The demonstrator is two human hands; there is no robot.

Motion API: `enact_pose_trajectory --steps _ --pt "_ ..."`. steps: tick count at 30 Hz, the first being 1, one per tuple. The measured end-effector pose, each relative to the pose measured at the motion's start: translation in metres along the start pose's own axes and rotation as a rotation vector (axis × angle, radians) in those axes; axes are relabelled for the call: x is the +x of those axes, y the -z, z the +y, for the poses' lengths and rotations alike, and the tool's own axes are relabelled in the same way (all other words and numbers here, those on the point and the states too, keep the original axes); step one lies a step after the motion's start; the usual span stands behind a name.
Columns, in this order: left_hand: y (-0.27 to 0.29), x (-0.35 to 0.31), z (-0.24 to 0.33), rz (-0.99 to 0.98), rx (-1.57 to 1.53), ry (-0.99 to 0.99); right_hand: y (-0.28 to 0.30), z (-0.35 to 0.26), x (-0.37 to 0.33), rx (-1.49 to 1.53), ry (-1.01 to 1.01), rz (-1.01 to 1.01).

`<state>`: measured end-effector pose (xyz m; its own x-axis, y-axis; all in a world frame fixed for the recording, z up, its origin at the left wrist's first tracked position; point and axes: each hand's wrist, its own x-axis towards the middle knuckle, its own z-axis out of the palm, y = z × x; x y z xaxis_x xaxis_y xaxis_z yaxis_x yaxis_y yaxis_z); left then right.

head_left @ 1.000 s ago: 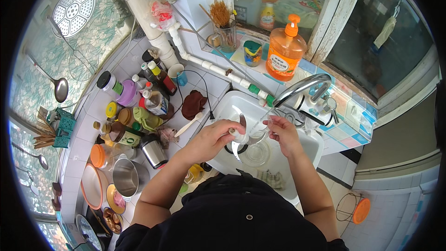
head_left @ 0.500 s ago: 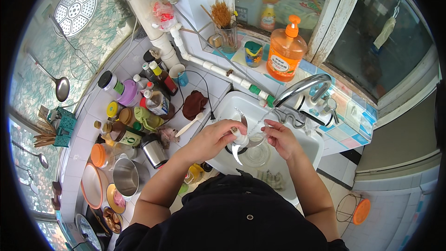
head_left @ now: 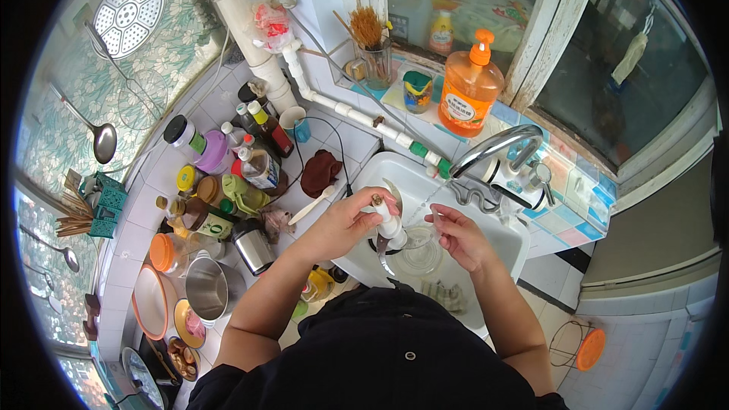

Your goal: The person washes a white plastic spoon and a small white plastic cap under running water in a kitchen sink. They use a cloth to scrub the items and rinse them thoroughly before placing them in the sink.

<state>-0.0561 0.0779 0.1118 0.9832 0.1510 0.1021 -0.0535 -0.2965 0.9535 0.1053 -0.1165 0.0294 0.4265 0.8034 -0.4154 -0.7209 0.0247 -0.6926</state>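
Observation:
My left hand (head_left: 342, 224) grips a chopper blade (head_left: 389, 229) by its white plastic shaft, above the sink (head_left: 510, 262). Curved metal blades stick out from the shaft on either side of my fingers. To its right, my right hand (head_left: 465, 240) is closed with fingertips pinched; something small and pale may be between them, too indistinct to name. A thin stream of water falls from the chrome faucet (head_left: 497, 137) between the hands. Under them, a clear round container (head_left: 419, 260) sits in the basin, and a crumpled striped cloth (head_left: 444, 296) lies at the near side.
An orange pump bottle (head_left: 469, 91) stands on the tiled ledge behind the sink. The left counter is crowded with bottles, jars and a steel pot (head_left: 213, 288). Near the sink's left edge lie a brown cloth (head_left: 320, 173), a pale spoon (head_left: 311, 205) and a black cable.
In my left hand the chopper blade has tilted, its shaft end rising and the blades swinging round. My right hand stays almost in place beside the water stream.

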Motion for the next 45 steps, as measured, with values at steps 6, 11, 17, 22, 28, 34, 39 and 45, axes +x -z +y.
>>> enact_pose_trajectory --steps 6,11,17,22,28,34,39,45 --pt "-0.006 0.001 0.008 -0.083 0.097 0.027 -0.001 0.004 0.002 -0.135 0.053 0.084" --pt "-0.007 0.001 0.006 -0.052 0.128 -0.009 -0.007 0.003 -0.004 -0.185 0.068 0.031" --pt "-0.003 0.001 0.008 -0.025 0.043 0.005 -0.005 -0.006 -0.009 -0.110 0.058 -0.116" --pt "-0.001 0.000 0.006 -0.016 -0.004 -0.003 -0.004 -0.003 -0.012 -0.152 0.089 -0.133" --pt "-0.002 0.001 0.010 0.008 0.022 -0.006 -0.012 0.002 -0.015 -0.247 0.125 -0.060" --pt "-0.006 0.002 0.005 0.073 0.047 -0.046 -0.007 0.013 -0.010 -0.370 0.237 -0.048" --pt "-0.013 0.003 -0.005 0.098 0.037 -0.057 -0.001 0.022 -0.003 -0.550 0.410 0.038" --pt "-0.029 0.020 -0.037 0.139 -0.245 0.028 0.013 0.035 0.022 -0.657 0.476 0.202"
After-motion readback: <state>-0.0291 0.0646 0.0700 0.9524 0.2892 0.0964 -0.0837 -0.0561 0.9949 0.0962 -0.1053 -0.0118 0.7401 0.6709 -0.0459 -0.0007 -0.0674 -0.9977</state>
